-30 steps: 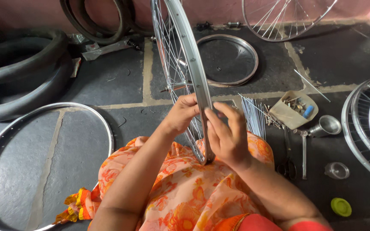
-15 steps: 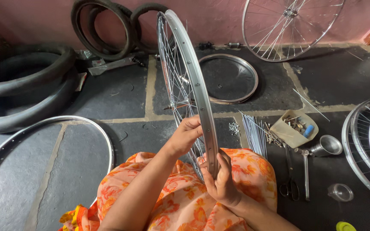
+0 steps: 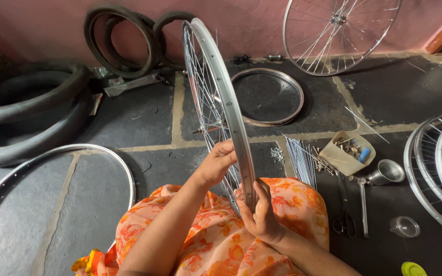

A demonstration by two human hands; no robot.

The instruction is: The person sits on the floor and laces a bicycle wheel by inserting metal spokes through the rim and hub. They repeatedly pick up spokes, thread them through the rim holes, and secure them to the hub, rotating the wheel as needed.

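A silver bicycle wheel rim point(image 3: 220, 76) with thin spokes stands upright on edge in front of me, resting on my lap of orange flowered cloth point(image 3: 221, 240). My left hand point(image 3: 216, 162) pinches at the spokes on the rim's left side, fingers bent against it. My right hand point(image 3: 259, 212) wraps around the rim's lower edge from the right, thumb on the metal.
A bundle of loose spokes point(image 3: 300, 158), a small cardboard box of parts point(image 3: 346, 153), a metal funnel point(image 3: 387, 173), scissors point(image 3: 345, 217) and a clear cup point(image 3: 404, 226) lie right. Bare rims point(image 3: 269, 97), point(image 3: 52, 163), spoked wheels point(image 3: 338, 30), point(image 3: 438, 168) and black tyres point(image 3: 26, 117) surround me.
The view tilted up, showing more of the wall. My right hand slid down the rim to its lower edge; my left hand stayed at the spokes on the left side.
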